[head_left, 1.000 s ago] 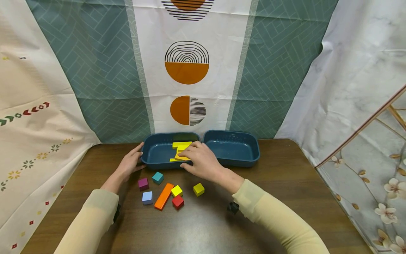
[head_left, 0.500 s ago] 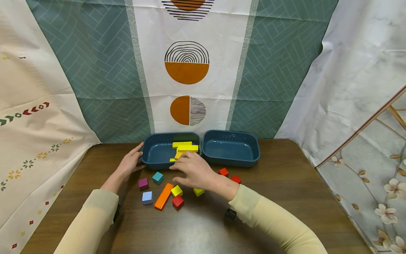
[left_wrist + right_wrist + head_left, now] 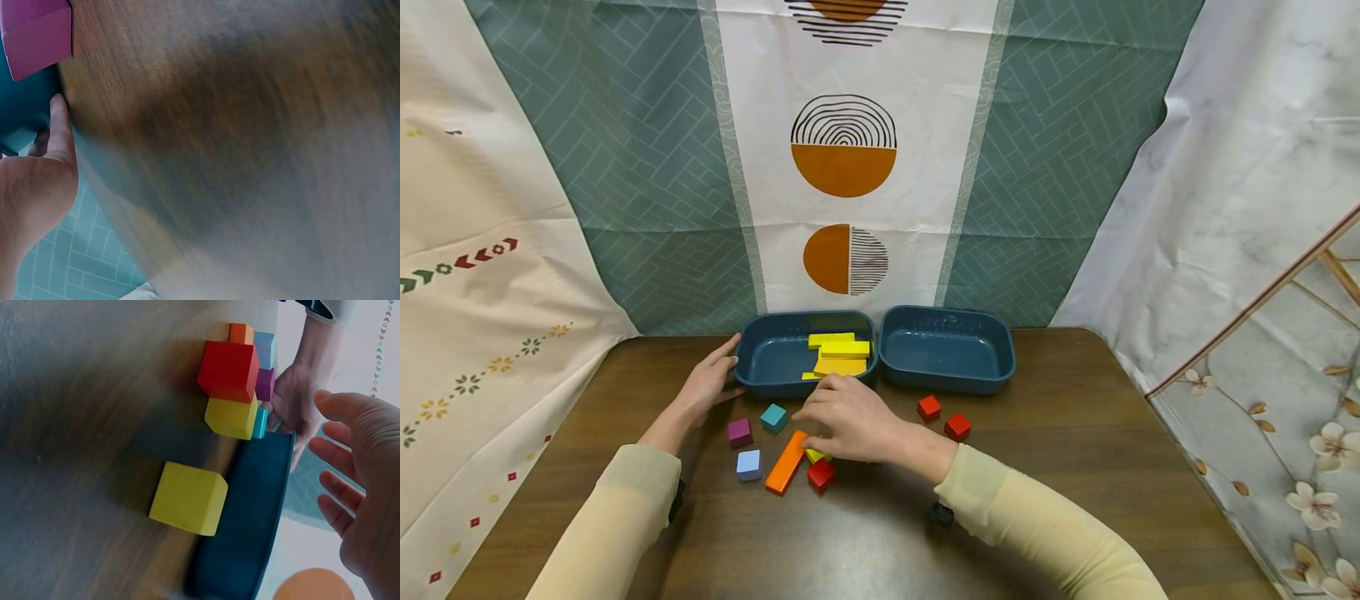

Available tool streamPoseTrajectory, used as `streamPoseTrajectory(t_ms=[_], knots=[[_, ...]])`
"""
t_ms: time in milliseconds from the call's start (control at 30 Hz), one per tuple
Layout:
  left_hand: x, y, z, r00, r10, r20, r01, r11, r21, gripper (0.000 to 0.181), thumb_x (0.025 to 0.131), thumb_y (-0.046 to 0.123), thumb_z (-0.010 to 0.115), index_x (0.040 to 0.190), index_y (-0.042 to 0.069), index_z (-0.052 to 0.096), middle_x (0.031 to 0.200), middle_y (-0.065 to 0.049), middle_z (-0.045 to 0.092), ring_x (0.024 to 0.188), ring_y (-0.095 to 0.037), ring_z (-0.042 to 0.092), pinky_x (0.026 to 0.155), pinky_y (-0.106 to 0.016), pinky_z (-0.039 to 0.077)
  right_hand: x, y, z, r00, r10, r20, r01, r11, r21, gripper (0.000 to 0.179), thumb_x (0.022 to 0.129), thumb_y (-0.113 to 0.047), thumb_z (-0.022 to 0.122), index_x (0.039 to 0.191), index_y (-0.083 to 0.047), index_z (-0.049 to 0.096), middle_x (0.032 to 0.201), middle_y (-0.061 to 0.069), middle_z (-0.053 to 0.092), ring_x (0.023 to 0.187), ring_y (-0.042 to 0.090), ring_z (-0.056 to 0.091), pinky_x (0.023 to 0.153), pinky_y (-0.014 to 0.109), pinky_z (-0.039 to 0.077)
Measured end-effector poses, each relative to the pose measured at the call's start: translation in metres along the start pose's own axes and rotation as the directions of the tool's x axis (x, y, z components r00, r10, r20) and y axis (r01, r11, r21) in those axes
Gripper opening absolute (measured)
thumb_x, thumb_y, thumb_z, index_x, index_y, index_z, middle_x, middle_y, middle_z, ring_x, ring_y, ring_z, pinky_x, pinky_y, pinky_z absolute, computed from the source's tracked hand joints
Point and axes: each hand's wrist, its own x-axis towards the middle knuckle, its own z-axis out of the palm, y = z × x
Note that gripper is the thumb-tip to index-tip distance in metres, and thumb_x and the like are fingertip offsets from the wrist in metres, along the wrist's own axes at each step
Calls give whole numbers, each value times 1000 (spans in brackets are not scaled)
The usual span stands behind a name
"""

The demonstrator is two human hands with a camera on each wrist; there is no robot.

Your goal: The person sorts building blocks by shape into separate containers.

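My left hand rests at the left end of the left blue box, its fingers straight and touching the wall. Several yellow blocks lie in the right part of that box. Over the table in front of it hovers my right hand, fingers loosely bent and holding nothing. Below its fingertips are a long orange block and a partly covered yellow cube, with a red cube beside them. A second yellow cube, hidden by the right hand in the head view, shows in the right wrist view.
To the left of the orange block stand a teal cube, a purple cube and a light blue cube. Two red cubes, one nearer, sit before the right blue box. Patterned cloth hangs behind.
My right hand has left the yellow blocks in the left box and moved toward me, over the loose blocks. Two red cubes have come into sight. My left hand has stayed put.
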Motion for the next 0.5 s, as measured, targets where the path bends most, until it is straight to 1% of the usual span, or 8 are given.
streamPoseTrajectory(t_ms=[200, 367, 500], knots=[[0, 1, 0, 1000, -5, -2, 5, 1000, 3, 57, 112, 24, 31, 166, 26, 12, 168, -20, 14, 144, -45, 35, 109, -61, 39, 2, -4, 6, 999, -22, 27, 22, 1000, 14, 37, 94, -40, 75, 125, -21, 76, 115, -13, 72, 113, 14, 52, 99, 26, 42], [0, 1, 0, 1000, -6, 0, 6, 1000, 5, 57, 112, 24, 31, 166, 26, 12, 168, -20, 12, 144, -45, 35, 109, -61, 38, 6, -10, 13, 997, -50, 66, 49, 999, 14, 37, 94, -43, 73, 126, -24, 75, 118, -14, 71, 113, 13, 52, 95, 24, 41], [0, 1, 0, 1000, -9, -1, 9, 1000, 3, 57, 112, 23, 31, 166, 26, 12, 169, -19, 11, 145, -45, 34, 109, -61, 38, 10, -15, 17, 992, -92, 92, 91, 996, 18, 37, 94, -44, 73, 125, -24, 76, 119, -15, 71, 114, 13, 51, 91, 22, 40]])
